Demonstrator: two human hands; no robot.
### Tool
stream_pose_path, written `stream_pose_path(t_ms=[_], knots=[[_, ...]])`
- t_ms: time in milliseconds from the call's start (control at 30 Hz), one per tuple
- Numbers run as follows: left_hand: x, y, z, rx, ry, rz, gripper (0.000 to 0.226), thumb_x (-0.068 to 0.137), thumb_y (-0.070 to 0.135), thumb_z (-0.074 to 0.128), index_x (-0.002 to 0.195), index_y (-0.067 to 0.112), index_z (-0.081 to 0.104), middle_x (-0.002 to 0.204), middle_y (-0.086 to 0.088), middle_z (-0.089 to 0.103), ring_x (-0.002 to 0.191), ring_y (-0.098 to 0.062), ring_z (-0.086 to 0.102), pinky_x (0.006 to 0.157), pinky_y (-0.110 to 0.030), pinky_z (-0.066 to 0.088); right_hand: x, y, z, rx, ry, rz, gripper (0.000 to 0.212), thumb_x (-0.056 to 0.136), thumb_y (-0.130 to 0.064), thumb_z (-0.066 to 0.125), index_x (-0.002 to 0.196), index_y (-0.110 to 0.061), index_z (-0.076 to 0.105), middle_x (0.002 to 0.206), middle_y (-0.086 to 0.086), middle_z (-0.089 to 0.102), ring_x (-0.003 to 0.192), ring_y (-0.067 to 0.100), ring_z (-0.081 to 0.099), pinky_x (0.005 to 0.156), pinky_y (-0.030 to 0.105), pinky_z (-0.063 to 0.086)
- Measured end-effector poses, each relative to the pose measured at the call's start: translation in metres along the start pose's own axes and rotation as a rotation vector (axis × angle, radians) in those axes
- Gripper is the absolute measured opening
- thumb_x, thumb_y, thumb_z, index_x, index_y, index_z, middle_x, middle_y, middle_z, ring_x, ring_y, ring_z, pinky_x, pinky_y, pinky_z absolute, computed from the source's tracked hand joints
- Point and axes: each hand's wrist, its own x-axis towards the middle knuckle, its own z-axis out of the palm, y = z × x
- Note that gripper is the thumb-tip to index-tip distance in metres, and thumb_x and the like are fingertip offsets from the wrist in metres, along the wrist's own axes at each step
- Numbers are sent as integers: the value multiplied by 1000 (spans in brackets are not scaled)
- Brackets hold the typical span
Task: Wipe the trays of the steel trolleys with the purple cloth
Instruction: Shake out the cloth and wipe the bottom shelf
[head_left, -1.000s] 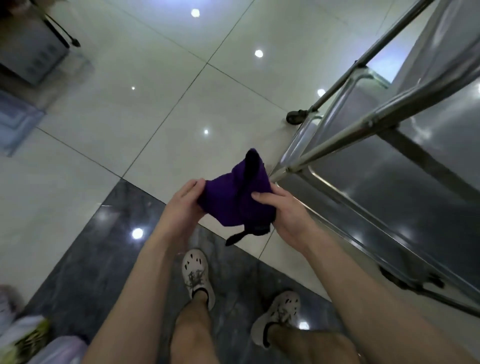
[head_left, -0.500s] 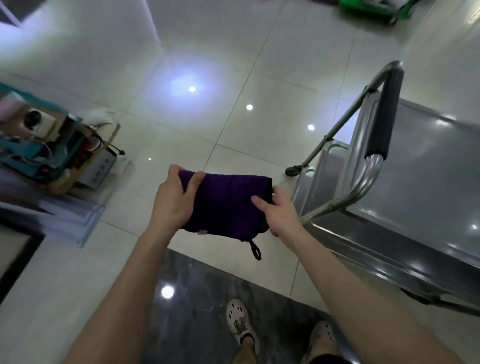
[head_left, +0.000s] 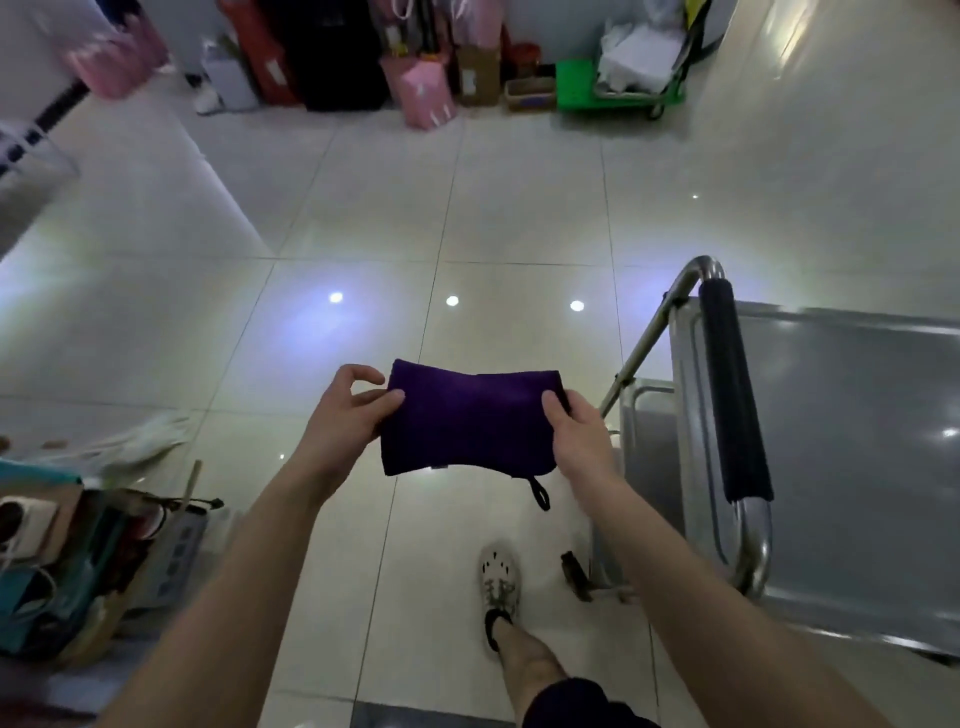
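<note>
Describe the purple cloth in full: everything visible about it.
The purple cloth is dark, soft-looking fabric folded into a rough rectangle, with a small black loop dangling from its lower right corner. It is held spread in the air over the tiled floor, left of the steel trolley. The left hand pinches its left edge; the right hand grips its right edge.

— Where is the purple cloth (head_left: 470, 421)?
— In the air, folded into a flat oblong and pulled level from both short ends. A black loop (head_left: 540, 493) hangs off its lower right corner.
— And the steel trolley (head_left: 754, 545)?
— Just right of it. Its top tray (head_left: 857, 493) is dull grey, and a lower tray (head_left: 647, 441) shows beneath.
</note>
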Motion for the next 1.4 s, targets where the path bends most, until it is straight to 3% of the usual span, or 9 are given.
stream_pose_path(t_ms=[100,233,333,467,567,767,1000,1133,1400], knots=[[68,37,-11,41,-45,27,19,102,16,72,116,19,59,111,-6,83,95,-21,78,88,-39,63,60,-29,20,32,49,5,29,112,-48,51,108,-26,69,108,-3,76,102,19,72,79,33,58],[150,92,-16,16,-141,26,42,99,8,75,131,32,60,119,-7,82,108,-27,79,97,-42,59,124,-85,26,45,110,-75,41,110,-57,51,101,-21,67,94,-5,71,82,11,64,73,31,54],[215,134,-4,13,-313,27,55,98,3,72,140,37,61,125,-11,79,115,-31,77,102,-44,58,170,-127,15,0,152,-76,40,108,-60,52,107,-22,66,99,-4,74,86,14,68,69,28,53],[318,181,28,117,-389,72,21,107,29,70,126,26,77,122,-3,80,117,-26,75,94,-36,62,231,-163,-5,132,115,-94,33,98,-44,79,125,-30,65,103,-2,83,93,17,81,69,30,64],[398,212,64,249,-386,163,18,110,33,63,116,20,75,108,-1,81,106,-27,76,82,-34,62,276,-180,-15,100,239,-107,23,102,-37,75,120,-24,68,100,0,83,94,23,81,78,43,68],[509,289,173,526,-621,434,11,113,35,55,111,27,62,108,-1,78,99,-24,74,87,-44,61,330,-212,-42,43,636,-123,19,107,-41,66,115,-24,61,103,-4,77,92,21,75,85,52,63],[576,353,305,490,-1022,402,7,108,21,69,114,23,68,111,-4,80,100,-21,77,84,-38,66,367,-225,-106,157,998,-122,14,106,-38,69,118,-34,60,103,-14,79,85,17,76,79,52,65],[613,379,395,631,-1220,359,20,104,20,74,123,24,68,116,-10,78,107,-26,78,93,-43,64,404,-216,-152,157,1139,-98,15,106,-40,68,118,-38,60,103,-14,79,85,14,76,80,50,64],[660,413,583,939,-1345,513,18,103,23,74,120,24,69,109,-8,78,99,-20,81,89,-45,65,474,-187,-247,-68,1252,99,22,107,-37,66,125,-34,54,104,-2,75,81,24,71,74,43,57]])
